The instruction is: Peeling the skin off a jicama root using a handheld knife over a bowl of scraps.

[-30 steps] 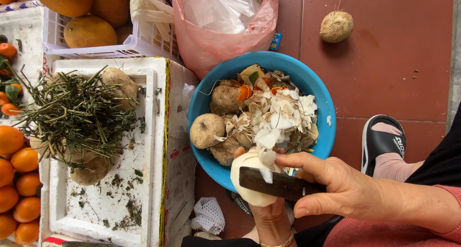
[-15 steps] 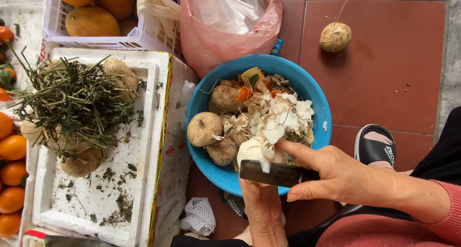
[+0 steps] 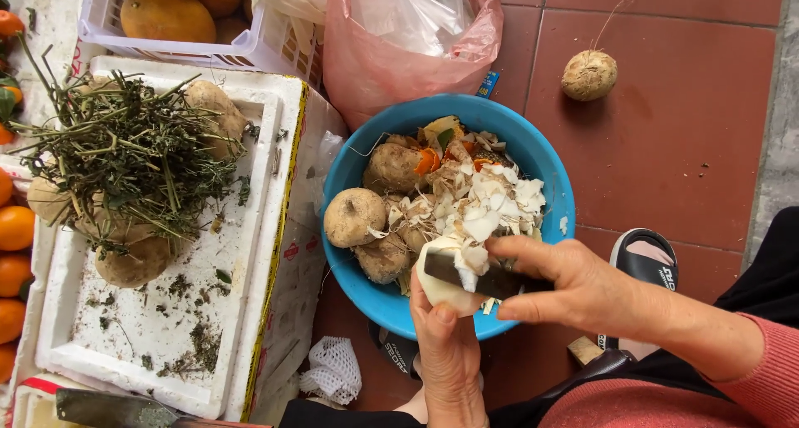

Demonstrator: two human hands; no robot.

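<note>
My left hand (image 3: 449, 353) grips a partly peeled white root (image 3: 441, 288) over the near rim of a blue bowl (image 3: 549, 171). My right hand (image 3: 574, 288) holds a dark knife (image 3: 466, 271) flat against the root's top, a white peel lying on the blade. The bowl holds several brown unpeeled roots (image 3: 354, 216) and a heap of white and orange peelings (image 3: 478, 196).
A white foam tray (image 3: 216, 328) on the left carries green stalks (image 3: 125, 157) and more roots. A white basket of brown fruit (image 3: 166, 13) and a pink plastic bag (image 3: 399, 37) lie behind. One root (image 3: 588, 75) sits on the red tiles. Oranges (image 3: 15, 228) line the left edge. A cleaver (image 3: 108, 407) lies at the bottom left.
The knife has slid across the root's top, lifting a white peel. Both hands stay over the bowl's near rim; the view shifted slightly.
</note>
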